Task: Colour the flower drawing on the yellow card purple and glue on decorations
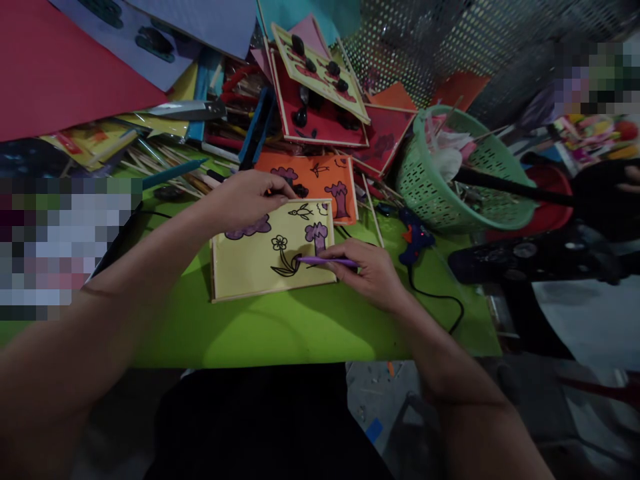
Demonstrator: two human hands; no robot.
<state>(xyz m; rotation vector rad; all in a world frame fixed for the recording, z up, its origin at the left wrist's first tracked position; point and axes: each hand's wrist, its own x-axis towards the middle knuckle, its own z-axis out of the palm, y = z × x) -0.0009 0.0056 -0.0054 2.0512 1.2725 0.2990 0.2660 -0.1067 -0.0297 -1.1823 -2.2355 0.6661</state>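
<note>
A yellow card [245,267] with a thin stick frame lies on the green tabletop in front of me. It bears black line drawings of a flower and a bird, plus a tree and a cloud shape coloured purple. My left hand [245,200] is closed at the card's top edge, its fingers bent over the frame and partly hidden. Between the fingers of my right hand [367,270] is a purple marker [320,261], its tip touching the card by the flower's leaves. An orange card [313,170] with similar drawings lies just behind the yellow one.
Behind are framed cards [325,127] with black stones, and a knife [190,110] on piled sticks and papers. To the right stand a green basket [440,180] and a blue glue gun [415,237] with a trailing cord. The table's front edge [260,365] is close to me.
</note>
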